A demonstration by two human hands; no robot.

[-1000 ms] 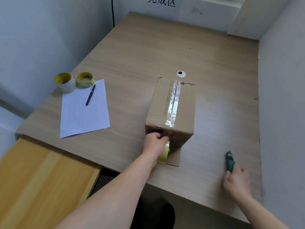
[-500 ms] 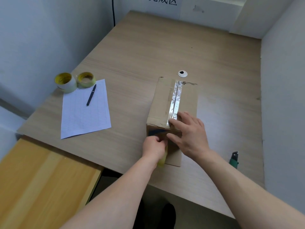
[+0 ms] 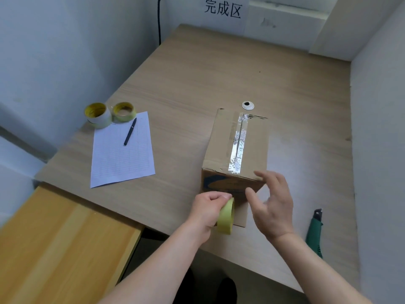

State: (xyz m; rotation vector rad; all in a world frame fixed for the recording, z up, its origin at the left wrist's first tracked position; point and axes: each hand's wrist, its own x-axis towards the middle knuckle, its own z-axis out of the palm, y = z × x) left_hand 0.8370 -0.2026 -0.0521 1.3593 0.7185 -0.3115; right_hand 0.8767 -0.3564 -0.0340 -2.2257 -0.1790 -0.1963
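A brown cardboard box (image 3: 221, 141) stands on the wooden table (image 3: 197, 80), its top seam covered by a strip of clear tape (image 3: 237, 145). My left hand (image 3: 208, 210) grips a yellow-green tape roll (image 3: 226, 216) against the box's near face, low down. My right hand (image 3: 271, 205) hovers at the box's near right corner, fingers spread and relaxed, holding nothing. A flap of the box lies flat on the table under the roll.
A green utility knife (image 3: 315, 231) lies on the table right of my right arm. At the left, a lined sheet (image 3: 121, 159) carries a black pen (image 3: 130, 134), with two tape rolls (image 3: 98, 115) behind it. A yellow bench (image 3: 54, 249) stands lower left. Walls close both sides.
My right hand left the knife on the table, pressed on the box's near top edge, then lifted off. The left hand pulled the roll slightly down and back.
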